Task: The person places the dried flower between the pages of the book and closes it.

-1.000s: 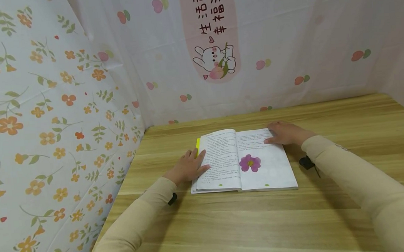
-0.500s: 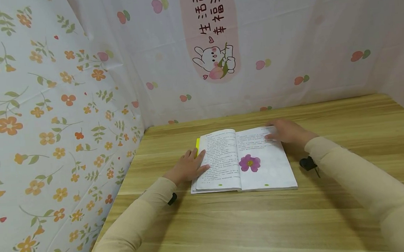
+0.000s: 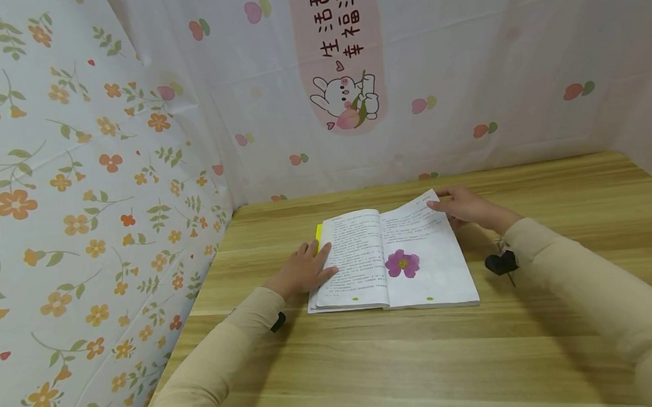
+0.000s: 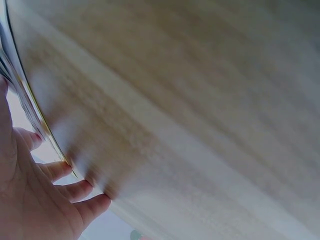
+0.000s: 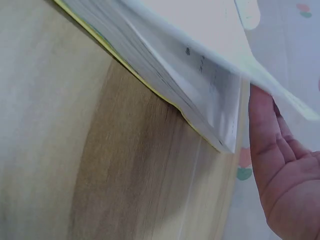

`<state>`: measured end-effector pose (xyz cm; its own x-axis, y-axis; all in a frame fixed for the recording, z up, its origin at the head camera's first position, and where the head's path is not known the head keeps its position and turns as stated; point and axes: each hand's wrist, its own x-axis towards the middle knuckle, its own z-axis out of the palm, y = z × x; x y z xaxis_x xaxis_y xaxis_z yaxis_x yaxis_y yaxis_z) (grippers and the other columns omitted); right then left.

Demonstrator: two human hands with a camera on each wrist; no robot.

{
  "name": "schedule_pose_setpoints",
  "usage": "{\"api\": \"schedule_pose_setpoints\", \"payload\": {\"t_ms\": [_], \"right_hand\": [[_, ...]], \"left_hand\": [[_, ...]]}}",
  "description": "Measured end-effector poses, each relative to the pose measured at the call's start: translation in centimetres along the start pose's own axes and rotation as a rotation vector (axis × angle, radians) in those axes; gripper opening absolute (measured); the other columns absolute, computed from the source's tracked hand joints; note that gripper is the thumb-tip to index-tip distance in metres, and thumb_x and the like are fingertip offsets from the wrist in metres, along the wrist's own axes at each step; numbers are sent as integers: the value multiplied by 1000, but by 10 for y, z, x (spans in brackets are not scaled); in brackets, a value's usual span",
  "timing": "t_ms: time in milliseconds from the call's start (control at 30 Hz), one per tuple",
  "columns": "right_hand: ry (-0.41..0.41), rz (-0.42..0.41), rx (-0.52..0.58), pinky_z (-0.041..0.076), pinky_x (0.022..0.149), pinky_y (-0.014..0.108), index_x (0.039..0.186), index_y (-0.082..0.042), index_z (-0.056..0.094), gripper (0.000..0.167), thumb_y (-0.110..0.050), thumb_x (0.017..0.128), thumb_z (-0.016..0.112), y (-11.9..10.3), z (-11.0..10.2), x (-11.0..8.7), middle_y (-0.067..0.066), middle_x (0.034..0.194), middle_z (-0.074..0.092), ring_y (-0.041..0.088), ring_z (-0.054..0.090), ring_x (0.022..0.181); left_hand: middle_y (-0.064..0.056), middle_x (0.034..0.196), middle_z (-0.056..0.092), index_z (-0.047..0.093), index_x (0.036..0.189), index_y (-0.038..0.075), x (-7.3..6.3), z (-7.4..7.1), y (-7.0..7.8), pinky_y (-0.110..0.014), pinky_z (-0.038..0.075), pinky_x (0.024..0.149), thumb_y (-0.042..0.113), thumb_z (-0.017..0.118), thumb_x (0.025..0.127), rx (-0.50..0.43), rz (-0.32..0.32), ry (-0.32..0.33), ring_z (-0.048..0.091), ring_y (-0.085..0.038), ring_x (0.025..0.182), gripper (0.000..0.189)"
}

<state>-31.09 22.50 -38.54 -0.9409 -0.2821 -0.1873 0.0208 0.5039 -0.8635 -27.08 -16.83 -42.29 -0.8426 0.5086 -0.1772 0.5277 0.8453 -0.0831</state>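
Observation:
An open book with printed pages lies on the wooden table, a strip of its yellow cover showing at the left. On its right page, near the fold, is a purple flower. My left hand rests on the book's left edge with fingers spread; in the left wrist view its fingertips meet the table beside the cover. At the far right corner, my right hand pinches the lifted page between thumb and fingers. The right wrist view shows that page raised off the thick stack of pages beneath.
The wooden table extends around the book on all sides. Behind it hangs a printed cloth with a rabbit picture, and a floral cloth borders the left side. A dark wrist device sits under the right sleeve.
My right hand has taken the right page's far corner and lifted it, so the page now curves upward. The left hand stays in place on the book.

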Motion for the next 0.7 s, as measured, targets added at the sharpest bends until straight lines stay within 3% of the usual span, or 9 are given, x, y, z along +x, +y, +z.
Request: {"api": "schedule_pose_setpoints", "payload": {"t_ms": [133,300,500,700], "right_hand": [[-86,0,80,55,75,38,146,10,28,75,-47,101,46,1,-2,-4,20,116,61,23,66,88],[-190,3,192,54,75,38,140,10,38,73,-52,103,32,-5,1,-13,16,111,64,23,64,88],[-250,-38,358,52,74,37,141,9,29,85,-63,99,17,-21,14,-20,14,105,59,23,61,86],[-287,-83,396,53,79,38,144,11,25,92,-67,97,15,-38,36,-24,13,106,60,22,63,90]], "left_hand": [[-23,150,29,22,156,10,-1,0,0,-50,36,103,55,34,102,-7,1,3,33,-40,133,71],[-24,150,30,23,155,10,-2,0,0,-50,37,103,54,34,102,-12,7,14,34,-41,133,70],[-24,149,30,23,155,9,-3,-2,1,-50,38,102,55,34,102,-5,11,14,34,-41,133,71],[-24,149,30,24,155,9,-4,-3,2,-49,38,102,54,35,102,-4,6,15,34,-40,133,71]]}}
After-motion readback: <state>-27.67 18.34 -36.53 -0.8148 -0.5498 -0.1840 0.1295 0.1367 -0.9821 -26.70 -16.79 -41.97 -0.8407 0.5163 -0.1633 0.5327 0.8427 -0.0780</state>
